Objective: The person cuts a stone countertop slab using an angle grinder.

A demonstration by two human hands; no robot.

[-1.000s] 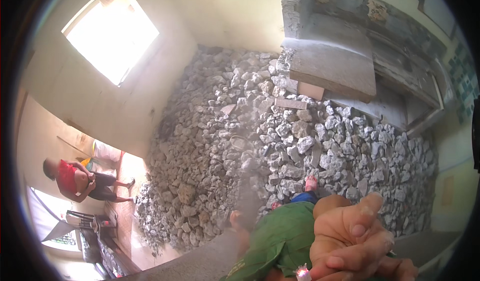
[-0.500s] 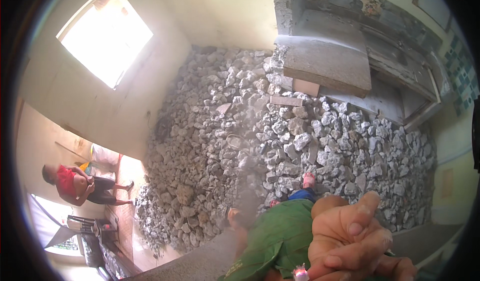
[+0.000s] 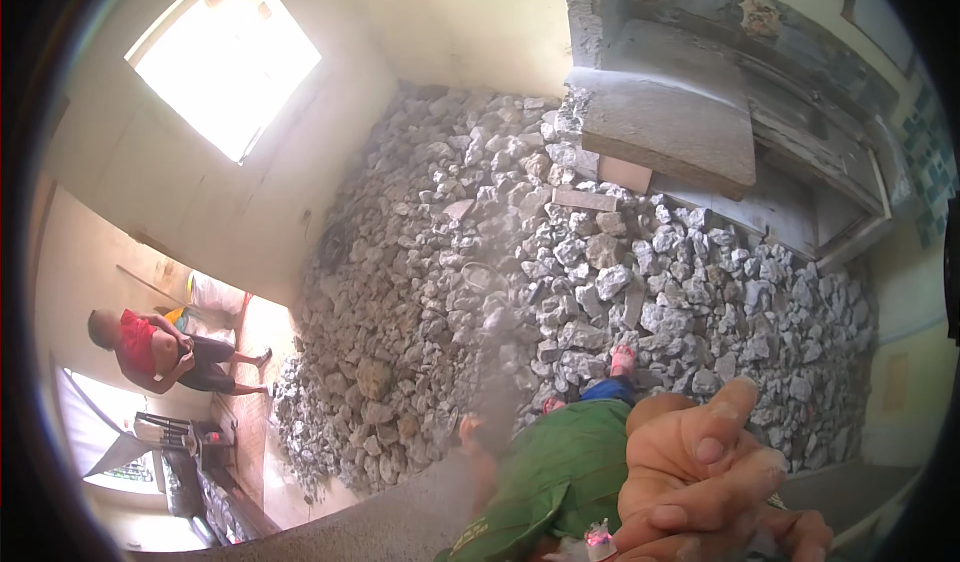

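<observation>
Very close to the camera, at the lower right, my right hand (image 3: 690,472) is raised with its fingers curled. One fingertip sticks up beyond the others. What the fingers hold, if anything, is hidden. Beside its lower left edge is a small whitish thing (image 3: 600,540) with a pink glow. More fingers (image 3: 805,534) show under and behind this hand; whose hand they belong to is unclear. Left of my green shirt (image 3: 560,472), a smeared patch of skin (image 3: 475,440) belongs to my left arm or hand; its fingers do not show.
Broken grey rubble (image 3: 430,292) covers the floor around my foot (image 3: 622,360). A broken concrete slab (image 3: 670,137) overhangs it at the back right, above a flat brick piece (image 3: 585,200). A person in red (image 3: 150,352) stands by the doorway. A bright window (image 3: 225,62) is at upper left.
The room has shifted slightly right in view as my head moved a little. My right hand keeps nearly the same place and curled shape. The person in red stays by the doorway.
</observation>
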